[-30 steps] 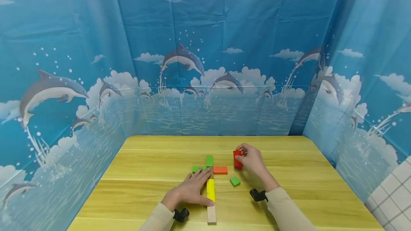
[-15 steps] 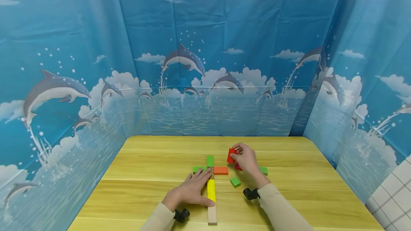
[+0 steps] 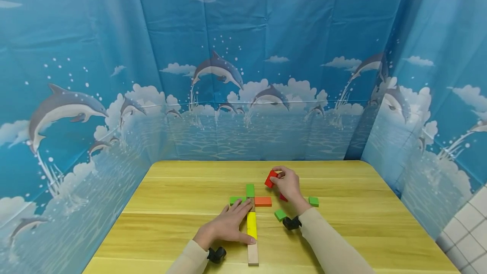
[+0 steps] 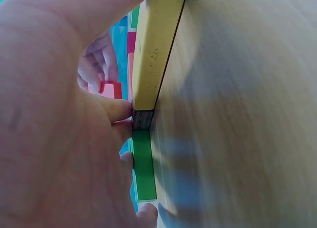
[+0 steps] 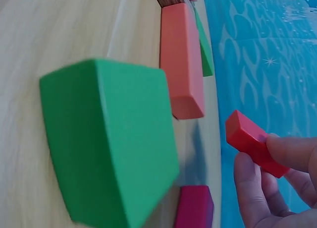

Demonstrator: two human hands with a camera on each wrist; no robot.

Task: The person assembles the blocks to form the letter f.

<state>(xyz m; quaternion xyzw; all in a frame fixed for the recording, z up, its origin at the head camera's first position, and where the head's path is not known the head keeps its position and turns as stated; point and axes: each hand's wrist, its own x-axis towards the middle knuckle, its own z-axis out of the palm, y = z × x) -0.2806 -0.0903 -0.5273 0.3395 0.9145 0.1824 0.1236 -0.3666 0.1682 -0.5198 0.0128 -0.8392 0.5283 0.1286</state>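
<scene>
My right hand (image 3: 290,186) pinches a red block (image 3: 270,178) between thumb and fingers, holding it tilted above the table's far part. My left hand (image 3: 227,225) lies with fingers spread over a cross of blocks. Its fingertips touch the dark brown middle block (image 3: 253,207); its thumb lies near where the yellow block (image 3: 251,226) meets the pale wooden block (image 3: 253,255). A green block (image 3: 250,190) forms the cross's far end, an orange block (image 3: 263,201) its right arm. The left green block (image 3: 236,200) is partly covered by fingers.
A second, darker red block (image 5: 194,208) lies on the table, partly hidden by my right hand in the head view. Two loose green blocks, a nearer one (image 3: 280,215) and a farther one (image 3: 313,201), lie right of the cross. A dolphin-print curtain (image 3: 243,130) hangs behind.
My right hand has moved left and away from me with the red block, which now tilts, apart from the darker one. A green block at right has come into view. My left hand stays put.
</scene>
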